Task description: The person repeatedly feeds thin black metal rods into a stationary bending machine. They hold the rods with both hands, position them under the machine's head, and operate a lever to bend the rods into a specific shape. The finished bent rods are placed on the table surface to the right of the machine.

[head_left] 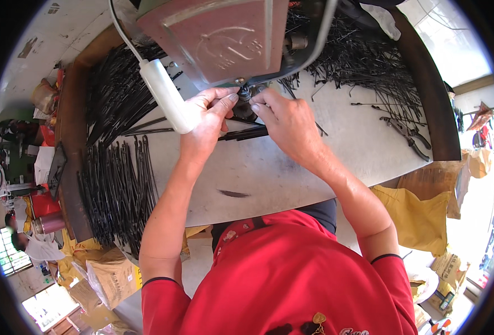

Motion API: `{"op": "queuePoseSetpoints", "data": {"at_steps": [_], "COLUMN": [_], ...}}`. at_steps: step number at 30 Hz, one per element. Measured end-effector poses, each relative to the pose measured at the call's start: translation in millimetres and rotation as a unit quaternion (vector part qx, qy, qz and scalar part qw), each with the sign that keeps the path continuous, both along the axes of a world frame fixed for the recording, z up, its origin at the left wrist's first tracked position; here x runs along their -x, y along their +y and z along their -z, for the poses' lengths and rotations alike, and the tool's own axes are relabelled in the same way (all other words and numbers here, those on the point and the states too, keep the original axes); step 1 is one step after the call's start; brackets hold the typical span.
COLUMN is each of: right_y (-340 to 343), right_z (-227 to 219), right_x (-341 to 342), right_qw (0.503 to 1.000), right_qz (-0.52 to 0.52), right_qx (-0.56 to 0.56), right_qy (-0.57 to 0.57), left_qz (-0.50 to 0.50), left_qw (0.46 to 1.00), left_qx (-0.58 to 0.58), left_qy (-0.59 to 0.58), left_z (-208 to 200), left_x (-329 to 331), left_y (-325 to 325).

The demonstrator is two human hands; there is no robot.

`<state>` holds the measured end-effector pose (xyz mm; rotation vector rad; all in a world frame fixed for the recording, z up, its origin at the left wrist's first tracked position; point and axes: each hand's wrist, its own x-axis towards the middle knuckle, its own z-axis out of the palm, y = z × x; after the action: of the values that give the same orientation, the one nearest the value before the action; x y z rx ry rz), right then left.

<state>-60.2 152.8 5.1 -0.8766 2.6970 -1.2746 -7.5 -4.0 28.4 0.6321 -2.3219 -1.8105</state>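
Both of my hands meet just under the reddish-brown cover of a machine (216, 47). My left hand (205, 114) has thumb and index finger pinched together beside a small dark part (246, 92) at the machine's lower front. From the other side, my right hand (286, 120) pinches with thumb and forefinger close to the same spot. What the fingertips hold is too small and dark to make out. Several black rod-like pieces (241, 134) lie on the metal tabletop (247, 192) below the hands.
A white tube-shaped lamp (169, 95) hangs close to my left wrist. Bundles of long thin black pieces (118, 192) cover the table's left side, and a tangled heap (364, 56) lies at the far right. Pliers (406, 137) rest near the raised brown right edge (434, 95).
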Motion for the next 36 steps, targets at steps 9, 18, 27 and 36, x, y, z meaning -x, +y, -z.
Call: {"op": "queuePoseSetpoints", "data": {"at_steps": [9, 18, 27, 36], "right_y": [5, 19, 71, 50], "right_z": [-18, 9, -26, 24], "right_x": [-12, -53, -65, -71], "right_qw": [0.991, 0.587, 0.998, 0.993], "right_qz": [-0.026, 0.081, -0.032, -0.061], "right_qx": [0.070, 0.601, 0.025, 0.094], "right_qy": [-0.115, -0.536, 0.042, -0.023], "left_qz": [0.046, 0.006, 0.017, 0.106], "left_qw": [0.963, 0.947, 0.755, 0.761], "left_qx": [-0.264, -0.315, 0.646, 0.565], "left_qy": [0.002, 0.063, 0.113, 0.301], "left_z": [11, 23, 36, 27], "left_x": [-9, -37, -62, -8], "left_y": [-2, 36, -77, -76]}}
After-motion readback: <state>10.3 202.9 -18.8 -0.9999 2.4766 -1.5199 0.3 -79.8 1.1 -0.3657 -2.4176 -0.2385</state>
